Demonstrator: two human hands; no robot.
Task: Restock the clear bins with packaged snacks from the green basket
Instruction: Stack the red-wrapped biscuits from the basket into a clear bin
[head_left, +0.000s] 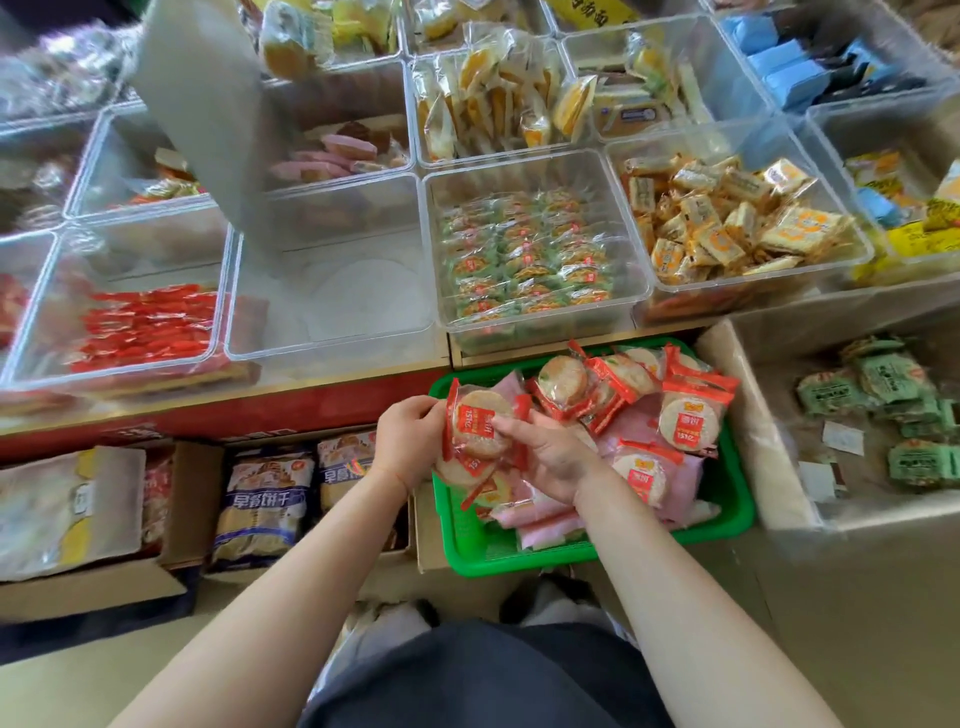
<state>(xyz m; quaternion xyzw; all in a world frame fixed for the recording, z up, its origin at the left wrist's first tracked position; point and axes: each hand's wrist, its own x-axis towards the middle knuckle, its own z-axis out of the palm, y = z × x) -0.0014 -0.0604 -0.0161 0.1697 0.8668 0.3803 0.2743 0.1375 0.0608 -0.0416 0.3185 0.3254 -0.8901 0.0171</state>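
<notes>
The green basket (724, 501) sits below the shelf edge, holding round rice crackers in red-trimmed clear packs (688, 415) and pink packs (670, 480). My left hand (408, 441) grips a small stack of these cracker packs (480, 423) at its left side, over the basket's left end. My right hand (548, 457) holds the same stack from the right and below, with fingers on the top pack. Straight above, an empty clear bin (332, 291) stands on the shelf, its lid (202, 98) tipped up.
Neighbouring clear bins hold red-wrapped snacks (145, 325), green-and-yellow packs (530, 254) and yellow crackers (727, 218). A cardboard box with green packs (893, 405) stands right of the basket. Boxes with large snack bags (260, 499) sit under the shelf at left.
</notes>
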